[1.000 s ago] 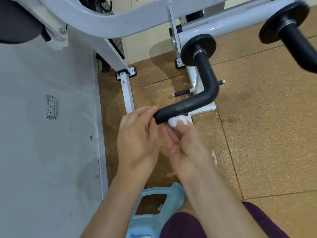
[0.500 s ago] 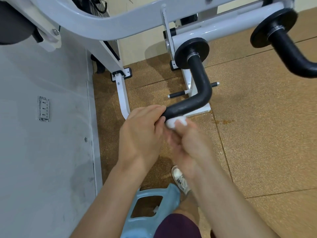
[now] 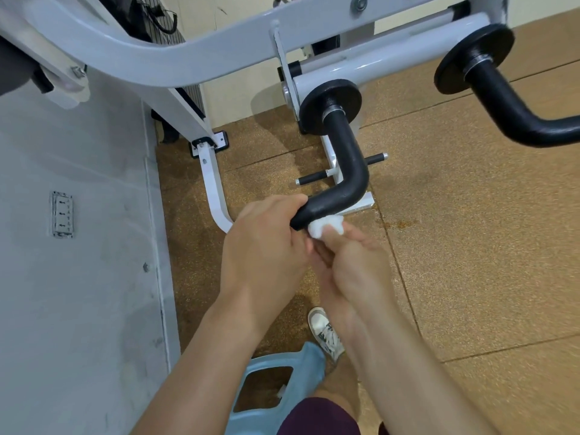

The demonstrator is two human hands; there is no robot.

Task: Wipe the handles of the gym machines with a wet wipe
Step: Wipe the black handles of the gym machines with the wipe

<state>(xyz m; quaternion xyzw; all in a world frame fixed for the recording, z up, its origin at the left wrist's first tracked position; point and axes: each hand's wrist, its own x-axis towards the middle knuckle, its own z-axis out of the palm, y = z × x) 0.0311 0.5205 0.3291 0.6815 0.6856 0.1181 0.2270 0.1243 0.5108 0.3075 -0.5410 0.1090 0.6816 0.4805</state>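
A black L-shaped handle [image 3: 348, 171] hangs from the white machine frame [image 3: 194, 58] in the middle of the view. My left hand [image 3: 266, 246] grips the handle's free end, fingers curled over it. My right hand [image 3: 351, 265] pinches a crumpled white wet wipe [image 3: 326, 226] and presses it against the underside of the handle, right beside the left hand. A second black handle [image 3: 508, 108] juts out at the upper right, with no hand on it.
A grey wall [image 3: 78, 277] with a socket plate [image 3: 61, 214] fills the left side. The brown rubber floor [image 3: 470, 246] spreads to the right. A light blue plastic stool [image 3: 273, 387] and my shoe [image 3: 324, 334] lie below my arms. White machine feet [image 3: 215, 183] stand on the floor.
The view has shifted slightly and my shoe has come into sight. Both hands stay at the handle's end, the wipe still pressed under it.
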